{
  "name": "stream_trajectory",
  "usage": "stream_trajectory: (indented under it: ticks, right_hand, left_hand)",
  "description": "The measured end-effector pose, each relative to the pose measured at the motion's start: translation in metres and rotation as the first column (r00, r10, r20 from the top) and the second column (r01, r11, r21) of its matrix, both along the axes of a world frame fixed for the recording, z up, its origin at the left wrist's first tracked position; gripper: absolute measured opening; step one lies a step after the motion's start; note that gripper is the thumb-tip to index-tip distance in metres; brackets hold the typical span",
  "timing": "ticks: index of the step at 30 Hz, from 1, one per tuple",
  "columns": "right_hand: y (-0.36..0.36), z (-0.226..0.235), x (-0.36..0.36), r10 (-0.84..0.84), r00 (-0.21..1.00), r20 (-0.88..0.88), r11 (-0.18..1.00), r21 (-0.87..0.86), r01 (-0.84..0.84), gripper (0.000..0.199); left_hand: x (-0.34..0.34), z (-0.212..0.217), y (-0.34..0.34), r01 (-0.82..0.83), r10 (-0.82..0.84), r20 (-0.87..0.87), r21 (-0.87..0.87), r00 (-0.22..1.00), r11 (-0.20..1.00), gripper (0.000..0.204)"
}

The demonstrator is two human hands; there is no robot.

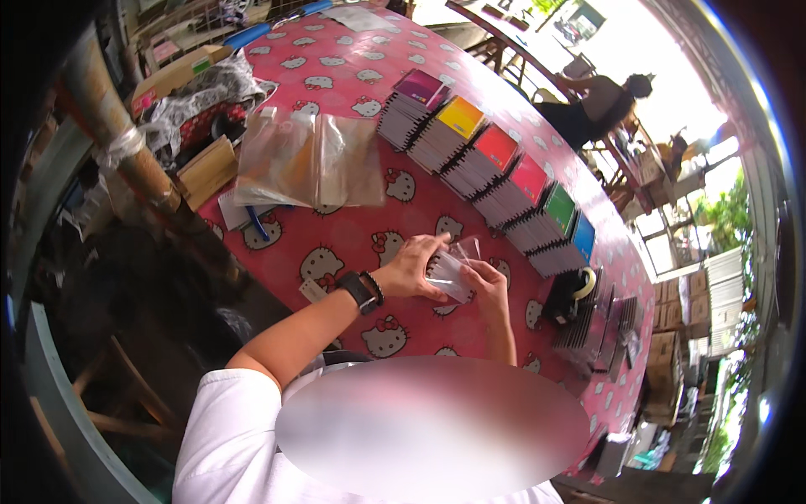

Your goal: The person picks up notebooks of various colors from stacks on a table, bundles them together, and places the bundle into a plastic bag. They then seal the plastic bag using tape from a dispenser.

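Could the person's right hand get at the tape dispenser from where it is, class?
Probably yes: the right hand holds a clear sleeve with the left hand, and only bare tablecloth lies between it and the tape dispenser.

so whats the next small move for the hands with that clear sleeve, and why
Probably slide the small booklet fully into the clear plastic sleeve. Both the left hand and the right hand pinch it above the pink tablecloth, and its mouth looks open near the top.

White short sleeve (231,420), black wristwatch (359,291), bare forearms
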State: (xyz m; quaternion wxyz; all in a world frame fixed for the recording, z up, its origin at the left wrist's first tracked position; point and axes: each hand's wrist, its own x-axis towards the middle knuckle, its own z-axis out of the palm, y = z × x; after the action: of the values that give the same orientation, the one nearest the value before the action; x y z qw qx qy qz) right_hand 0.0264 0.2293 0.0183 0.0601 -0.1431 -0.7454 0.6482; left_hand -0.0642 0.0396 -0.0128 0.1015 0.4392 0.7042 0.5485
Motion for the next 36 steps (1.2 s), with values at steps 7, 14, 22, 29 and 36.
stream_trajectory:
  ticks: [7,14,22,29,36]
  right_hand:
    - [-0.007,0.017,0.022,0.310,0.868,-0.387,0.870,0.483,-0.096,0.035]
    - [-0.034,-0.005,0.032,0.233,0.912,-0.336,0.672,0.734,0.099,0.052]
    - [-0.031,-0.007,0.009,-0.013,0.968,-0.251,0.920,0.377,0.110,0.021]
    - [-0.029,0.000,0.014,0.077,0.945,-0.317,0.891,0.447,0.077,0.044]
    - [-0.053,0.002,0.026,0.115,0.926,-0.360,0.605,0.764,0.222,0.042]
  left_hand:
    - [-0.013,0.008,-0.006,0.193,-0.197,0.056,0.080,0.979,0.978,0.049]
    - [0.015,-0.014,-0.001,-0.095,0.093,0.019,0.263,0.995,0.960,0.019]
    - [0.033,0.005,0.006,-0.352,0.351,0.039,0.030,0.936,0.935,0.010]
    - [0.022,0.000,-0.006,-0.232,0.226,0.057,0.276,0.973,0.933,0.058]
    - [0.002,0.012,-0.018,-0.043,0.019,-0.266,-0.085,0.964,0.995,0.035]
